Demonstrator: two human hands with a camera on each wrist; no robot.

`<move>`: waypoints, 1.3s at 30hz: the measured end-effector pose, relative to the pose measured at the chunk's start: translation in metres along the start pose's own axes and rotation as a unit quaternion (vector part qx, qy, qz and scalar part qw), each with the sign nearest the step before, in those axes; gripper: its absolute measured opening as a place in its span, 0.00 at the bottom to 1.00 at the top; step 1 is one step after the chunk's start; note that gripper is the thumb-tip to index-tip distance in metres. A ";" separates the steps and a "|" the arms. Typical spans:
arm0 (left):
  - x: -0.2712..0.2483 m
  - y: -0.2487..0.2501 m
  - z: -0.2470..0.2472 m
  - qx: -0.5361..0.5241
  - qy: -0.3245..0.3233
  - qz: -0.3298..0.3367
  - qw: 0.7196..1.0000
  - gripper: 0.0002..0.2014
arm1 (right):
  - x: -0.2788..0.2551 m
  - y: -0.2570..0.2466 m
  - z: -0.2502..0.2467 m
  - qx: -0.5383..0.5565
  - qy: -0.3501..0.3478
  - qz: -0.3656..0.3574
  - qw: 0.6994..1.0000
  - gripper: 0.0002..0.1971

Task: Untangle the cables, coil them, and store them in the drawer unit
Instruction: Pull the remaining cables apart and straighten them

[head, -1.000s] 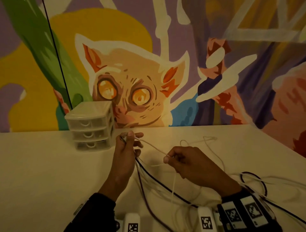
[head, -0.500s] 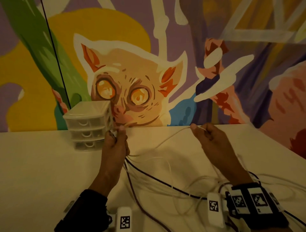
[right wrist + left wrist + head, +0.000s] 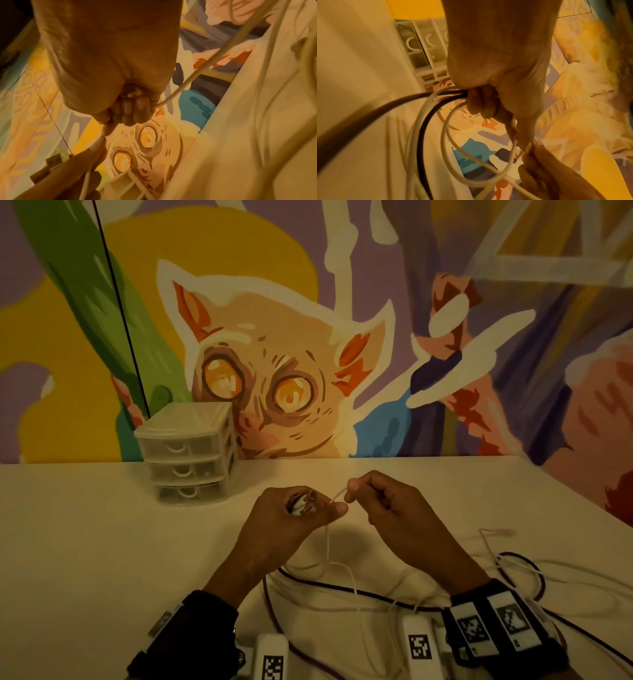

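In the head view my left hand point(image 3: 303, 508) holds a small bundle of cable ends and loops above the table, in front of the drawer unit point(image 3: 188, 453). My right hand point(image 3: 363, 494) is right beside it, pinching a thin white cable point(image 3: 337, 494) that runs into the left hand. In the left wrist view the left hand point(image 3: 484, 106) grips a white loop point(image 3: 447, 135) and a dark cable point(image 3: 423, 128) together. The right wrist view shows the right hand point(image 3: 132, 108) curled round the white cable point(image 3: 188, 79). All three drawers look closed.
Loose white cables point(image 3: 356, 590) and a dark cable point(image 3: 342, 587) lie tangled on the pale table point(image 3: 85, 542) between my wrists and off to the right. A painted wall stands directly behind the table. A thin black line runs up the wall behind the drawer unit.
My right hand, stretched out to the right with the white cable half a second ago, has come back to the left hand. The left hand has dropped lower and toward me.
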State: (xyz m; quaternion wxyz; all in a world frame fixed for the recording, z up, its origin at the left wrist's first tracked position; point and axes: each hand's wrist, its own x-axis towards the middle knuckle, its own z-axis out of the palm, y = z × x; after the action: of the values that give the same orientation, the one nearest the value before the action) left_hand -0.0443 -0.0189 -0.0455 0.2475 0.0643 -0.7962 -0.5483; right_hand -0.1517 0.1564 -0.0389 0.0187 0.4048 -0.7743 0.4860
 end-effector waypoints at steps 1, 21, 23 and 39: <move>0.001 -0.001 -0.002 -0.003 0.025 0.005 1.000 0.12 | 0.000 0.002 -0.002 0.001 0.002 0.008 1.000 0.15; 0.009 -0.010 -0.017 0.034 0.047 0.050 0.997 0.25 | -0.001 0.008 -0.030 -0.078 -0.058 0.021 0.995 0.17; 0.006 -0.010 -0.013 0.088 -0.009 0.058 0.994 0.17 | -0.002 0.002 -0.028 -0.047 -0.075 0.013 0.996 0.17; 0.019 -0.030 -0.033 0.116 0.219 0.009 0.969 0.01 | 0.006 0.023 -0.049 -0.039 0.095 0.085 0.991 0.18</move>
State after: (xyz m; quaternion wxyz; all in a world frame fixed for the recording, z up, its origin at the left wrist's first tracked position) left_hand -0.0511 -0.0654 -0.0574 0.4117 0.2038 -0.7814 -0.4224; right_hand -0.1888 0.1945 -0.0279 0.0663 0.2888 -0.8188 0.4917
